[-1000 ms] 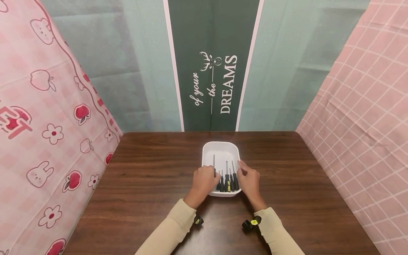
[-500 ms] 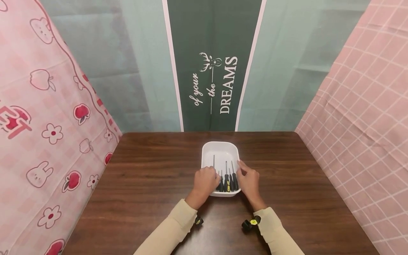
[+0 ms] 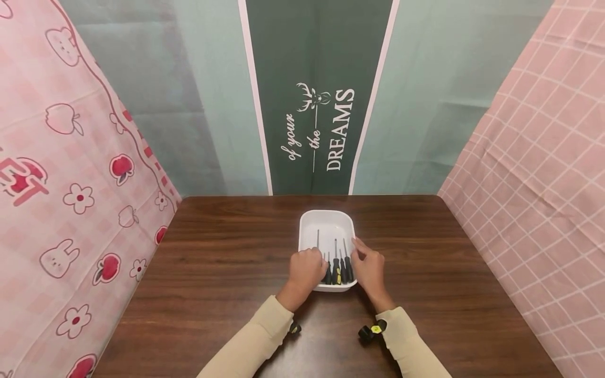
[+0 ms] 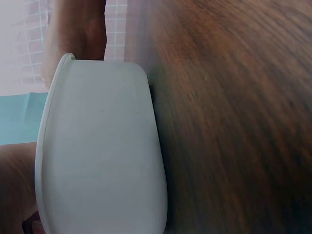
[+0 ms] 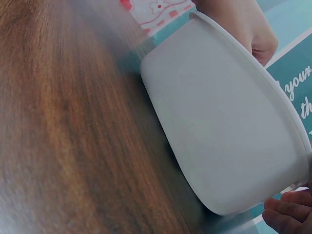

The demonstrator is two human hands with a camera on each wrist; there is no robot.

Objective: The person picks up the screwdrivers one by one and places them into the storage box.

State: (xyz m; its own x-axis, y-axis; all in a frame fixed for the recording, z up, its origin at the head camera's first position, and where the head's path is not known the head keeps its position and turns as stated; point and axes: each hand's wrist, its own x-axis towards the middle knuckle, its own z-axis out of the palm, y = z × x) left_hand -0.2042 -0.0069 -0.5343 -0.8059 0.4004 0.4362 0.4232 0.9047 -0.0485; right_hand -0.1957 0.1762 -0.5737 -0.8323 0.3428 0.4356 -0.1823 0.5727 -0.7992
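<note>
A white plastic tray stands on the table, with several black-handled screwdrivers lying side by side in it. One handle carries a yellow patch. Over the tray's left side, my left hand grips a screwdriver; its thin shaft sticks out beyond the knuckles while its handle is hidden under the fingers. My right hand holds the tray's right rim. From the right wrist view, the fingers of that hand curl against the outside of the tray wall.
The brown wood-grain table runs back to a green hanging cloth. Pink printed cloth borders the left side and pink checked cloth the right. A small black device is strapped at the right wrist.
My left hand has shifted slightly to the right over the tray, covering more of the leftmost handles. The right hand and the tray stay put.
</note>
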